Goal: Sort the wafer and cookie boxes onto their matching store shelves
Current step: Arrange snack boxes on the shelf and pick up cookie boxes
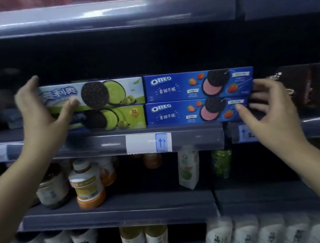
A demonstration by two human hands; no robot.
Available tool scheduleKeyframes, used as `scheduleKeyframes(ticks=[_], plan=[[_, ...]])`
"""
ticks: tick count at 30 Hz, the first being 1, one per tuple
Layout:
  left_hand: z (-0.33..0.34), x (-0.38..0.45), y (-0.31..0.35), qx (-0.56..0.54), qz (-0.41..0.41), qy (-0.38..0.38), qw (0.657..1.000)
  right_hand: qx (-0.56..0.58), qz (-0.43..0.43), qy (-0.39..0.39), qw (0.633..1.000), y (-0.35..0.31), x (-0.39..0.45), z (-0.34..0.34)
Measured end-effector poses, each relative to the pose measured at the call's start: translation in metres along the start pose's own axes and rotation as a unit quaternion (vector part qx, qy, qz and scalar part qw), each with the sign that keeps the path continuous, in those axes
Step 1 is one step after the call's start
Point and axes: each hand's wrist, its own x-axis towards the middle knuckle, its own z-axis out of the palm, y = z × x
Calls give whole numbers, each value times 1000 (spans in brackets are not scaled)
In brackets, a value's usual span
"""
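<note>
Cookie boxes sit in two stacks of two, touching side by side, on the middle shelf (103, 143). Green matcha boxes are at 9 o'clock: top green box (103, 93), lower green box (116, 118). Blue strawberry boxes are at 3 o'clock: top blue box (187, 84), lower blue box (181, 112). The left hand (39, 109) holds the top green box's left end, thumb on its front. The right hand (269, 105), fingers spread wide, touches the blue stack's right end. Uneven squeezing could likely skew a top box off its stack and tip it forward onto the bottles (87, 184) below.
</note>
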Motion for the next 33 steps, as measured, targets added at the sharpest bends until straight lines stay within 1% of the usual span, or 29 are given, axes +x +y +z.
scheduleKeyframes(ticks=[3, 7, 10, 14, 16, 19, 21, 23, 26, 28, 33], plan=[[-4, -4, 9, 9, 10, -4, 1000, 26, 18, 4, 999, -1, 4, 4], [-6, -8, 5, -41, -38, -9, 998, 37, 57, 0, 998, -4, 9, 14], [-5, -13, 5, -66, -59, -15, 996, 48, 61, -3, 997, -7, 10, 19], [-9, -13, -5, -42, -38, -16, 998, 48, 65, 5, 997, -9, 11, 22], [-10, -12, -9, -38, -40, -17, 998, 45, 65, 7, 997, -9, 9, 24], [-6, -11, -9, -56, -76, -14, 995, 42, 66, 21, 997, -10, 9, 25], [-3, -8, -9, -39, -87, -16, 995, 40, 75, 37, 996, -11, 11, 26], [-3, -6, -11, -46, -103, -19, 993, 34, 87, 46, 995, -9, 14, 26], [-5, 0, -12, -82, -144, -18, 986, 10, 85, 26, 996, -8, 14, 25], [-8, 5, -14, -86, -159, -25, 983, 4, 91, 18, 996, -9, 15, 25], [-15, 13, -20, -145, -174, -51, 973, 59, 132, 16, 989, -8, 18, 25]])
